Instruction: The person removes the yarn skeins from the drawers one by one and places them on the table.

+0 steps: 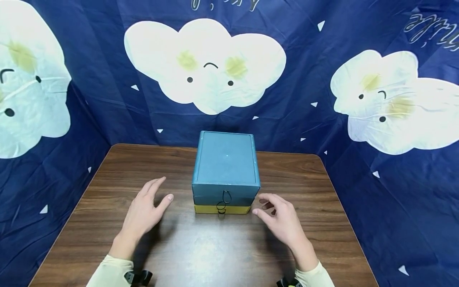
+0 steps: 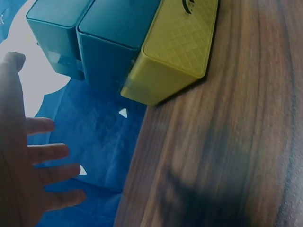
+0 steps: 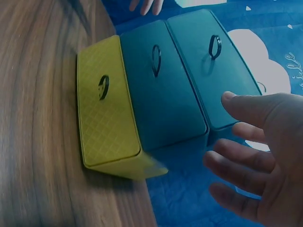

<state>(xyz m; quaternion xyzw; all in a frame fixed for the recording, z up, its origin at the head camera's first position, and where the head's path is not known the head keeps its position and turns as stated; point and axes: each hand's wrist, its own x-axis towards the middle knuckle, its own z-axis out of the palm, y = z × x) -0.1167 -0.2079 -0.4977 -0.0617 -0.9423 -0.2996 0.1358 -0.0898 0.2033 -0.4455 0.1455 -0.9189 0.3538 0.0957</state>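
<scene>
A stack of three drawer boxes stands near the far middle of the table. The top teal box [image 1: 226, 159] and the middle teal box [image 3: 165, 106] rest over a yellow box [image 3: 111, 130], whose front has a quilted pattern. Each front carries a thin black loop pull, such as the yellow box's loop [image 3: 103, 87]. My left hand [image 1: 145, 207] hovers left of the stack, fingers spread and relaxed, holding nothing. On the other side, my right hand [image 1: 281, 217] is close to the stack's lower right corner, fingers loosely bent and empty.
The brown wood-grain table [image 1: 215, 251] has rounded far corners. Dark blue cloth [image 1: 107, 87] printed with white clouds hangs behind it and at both sides. Black wrist straps show at the sleeve cuffs [image 1: 114, 269].
</scene>
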